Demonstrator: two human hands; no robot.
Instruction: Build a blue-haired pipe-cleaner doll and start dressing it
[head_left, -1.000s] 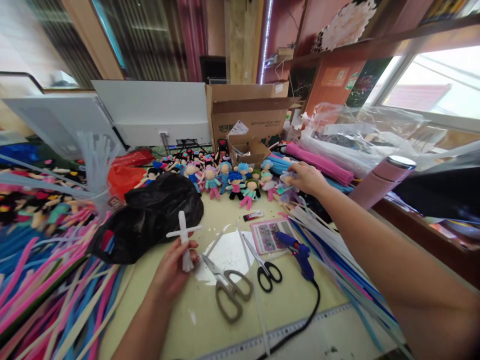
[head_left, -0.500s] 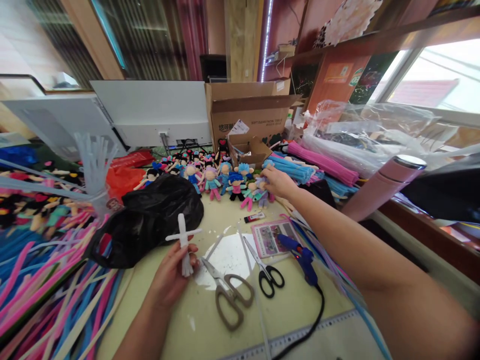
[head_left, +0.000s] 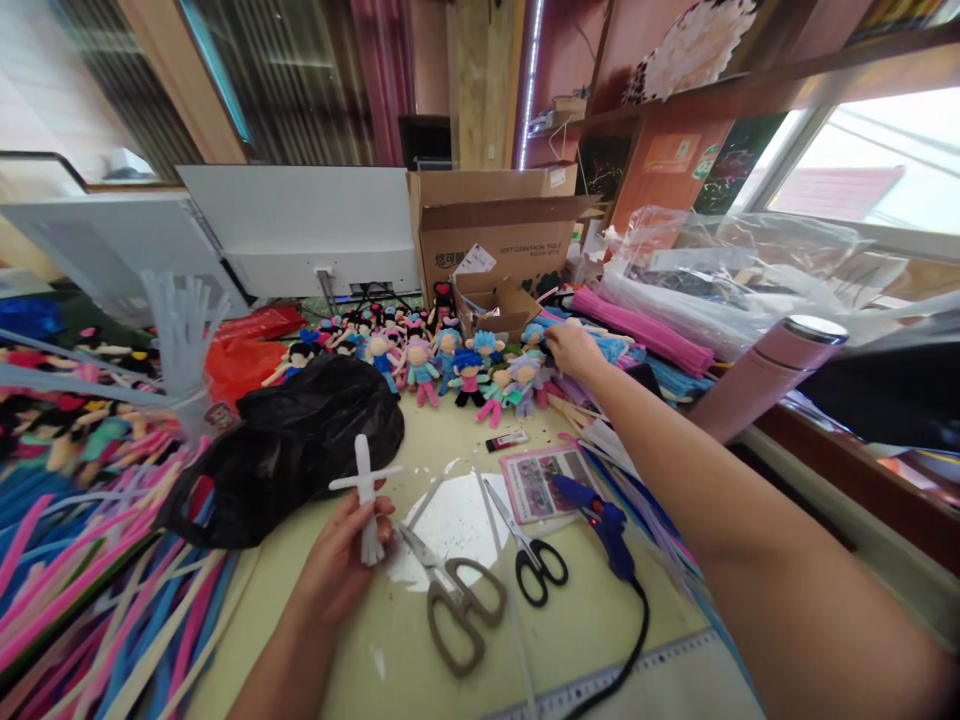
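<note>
A white cross-shaped figure of fuzzy pipe cleaners [head_left: 365, 483] stands upright in my left hand [head_left: 346, 545], its lower end pinched between thumb and fingers. Far forward, my right hand [head_left: 576, 352] reaches in among the light blue pipe cleaners [head_left: 616, 347], just right of a cluster of small fuzzy dolls [head_left: 470, 378]. Its fingertips are hidden there, so what they touch is unclear. Close to my left hand lie large grey-handled scissors [head_left: 456, 610]. Black-handled scissors [head_left: 537, 560] and a blue glue gun [head_left: 604, 520] rest under my right forearm's left side.
A black plastic bag [head_left: 300, 450] and a clear cup of translucent sticks [head_left: 196, 405] stand left, above loose coloured pipe cleaners [head_left: 112, 620]. Cardboard boxes [head_left: 495, 235] are behind. A pink flask [head_left: 772, 375] leans at right. A ruler [head_left: 630, 670] and cord cross the front.
My right hand has moved a little to the right, away from the front dolls toward the pipe cleaners. My left hand still holds the white figure. The view has shifted slightly.
</note>
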